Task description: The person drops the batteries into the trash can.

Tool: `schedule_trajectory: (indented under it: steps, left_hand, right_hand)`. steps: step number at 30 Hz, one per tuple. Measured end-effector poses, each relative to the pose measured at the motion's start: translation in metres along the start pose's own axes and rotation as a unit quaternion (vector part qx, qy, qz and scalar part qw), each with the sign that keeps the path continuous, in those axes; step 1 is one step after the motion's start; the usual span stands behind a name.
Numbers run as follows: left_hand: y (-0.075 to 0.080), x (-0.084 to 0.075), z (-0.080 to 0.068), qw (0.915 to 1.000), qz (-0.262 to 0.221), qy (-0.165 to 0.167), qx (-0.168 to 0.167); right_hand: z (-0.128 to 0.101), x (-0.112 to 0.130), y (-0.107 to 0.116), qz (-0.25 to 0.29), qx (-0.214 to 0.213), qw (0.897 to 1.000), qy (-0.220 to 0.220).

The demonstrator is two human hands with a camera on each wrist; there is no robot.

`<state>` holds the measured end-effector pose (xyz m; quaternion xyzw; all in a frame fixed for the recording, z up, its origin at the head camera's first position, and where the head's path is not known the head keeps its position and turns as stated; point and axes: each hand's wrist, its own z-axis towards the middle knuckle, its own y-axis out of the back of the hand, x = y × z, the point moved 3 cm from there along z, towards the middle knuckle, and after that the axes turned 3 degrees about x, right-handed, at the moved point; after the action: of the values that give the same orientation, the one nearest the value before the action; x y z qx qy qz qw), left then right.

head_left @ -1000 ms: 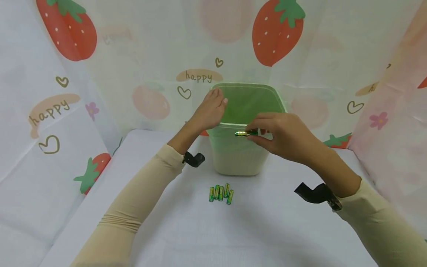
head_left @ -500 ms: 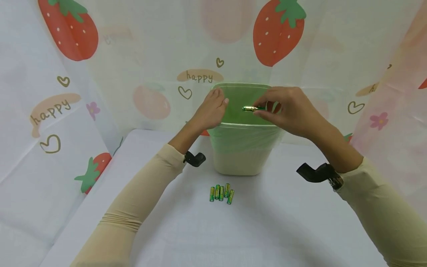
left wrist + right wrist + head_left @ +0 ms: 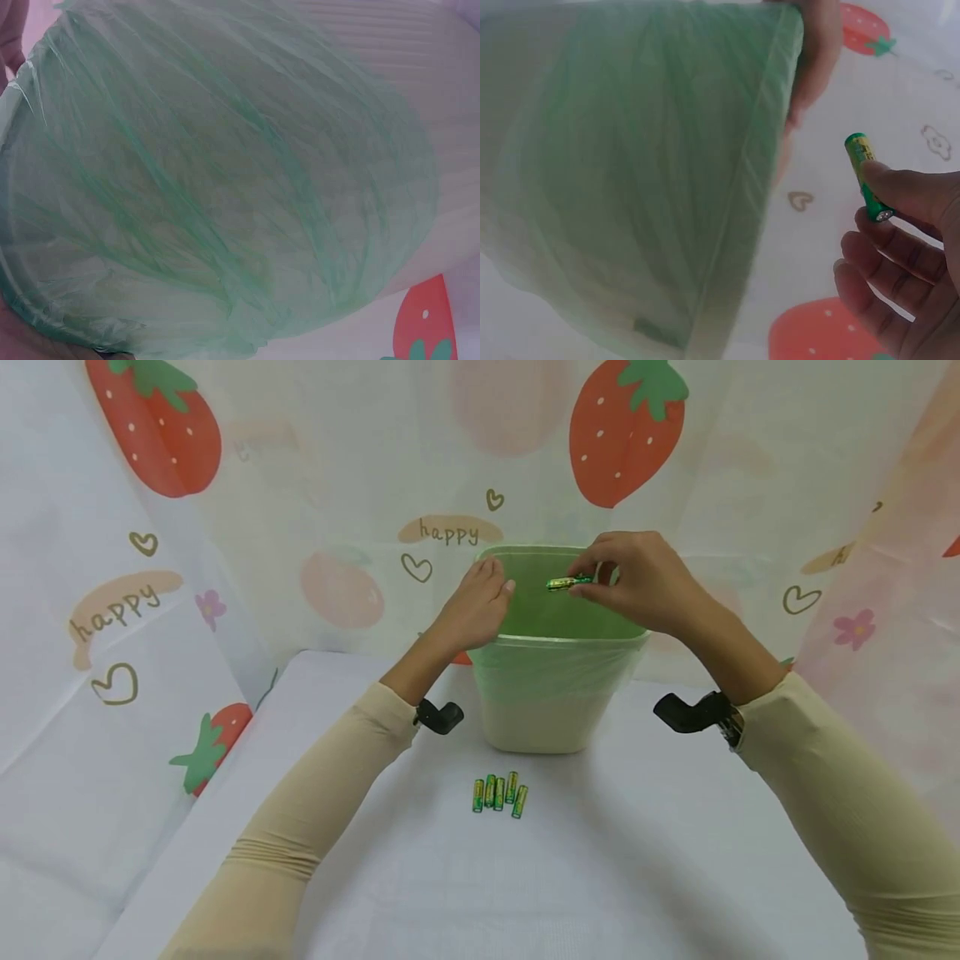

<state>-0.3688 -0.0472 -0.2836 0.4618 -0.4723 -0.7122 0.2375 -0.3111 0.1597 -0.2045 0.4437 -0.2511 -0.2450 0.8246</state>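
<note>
In the head view a pale trash bin (image 3: 536,718) stands on the white table, a thin green bag (image 3: 562,668) lining it and folded over its rim. My left hand (image 3: 476,602) grips the bin's rim at the left side. Above the bin's mouth, my right hand (image 3: 637,577) pinches a green and gold battery (image 3: 570,583) between thumb and fingertips. The right wrist view shows this battery (image 3: 868,176) plainly, one metal end towards the camera, the other fingers loosely curved below. Several more such batteries (image 3: 499,794) lie grouped on the table in front of the bin.
White cloth walls (image 3: 337,460) printed with strawberries and hearts close in the back and sides of the table (image 3: 465,893). A black wrist mount (image 3: 438,717) sits on the left sleeve, another black mount (image 3: 693,712) on the right one.
My right hand has risen with the battery from in front of the bin's near rim to above its mouth. The left hand and the batteries on the table stay put.
</note>
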Motion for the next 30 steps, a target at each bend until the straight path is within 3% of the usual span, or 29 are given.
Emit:
schedule_trajectory:
  steps: [18, 30]
  left_hand:
    - [0.001, -0.001, -0.002, 1.0, -0.003, 0.005, 0.001]
    - [0.001, -0.002, -0.001, 1.0, -0.008, 0.005, 0.0]
  right_hand:
    - [0.021, -0.03, -0.029, -0.017, 0.07, 0.992, -0.1]
    - [0.031, -0.042, -0.041, -0.023, 0.082, 0.988, -0.127]
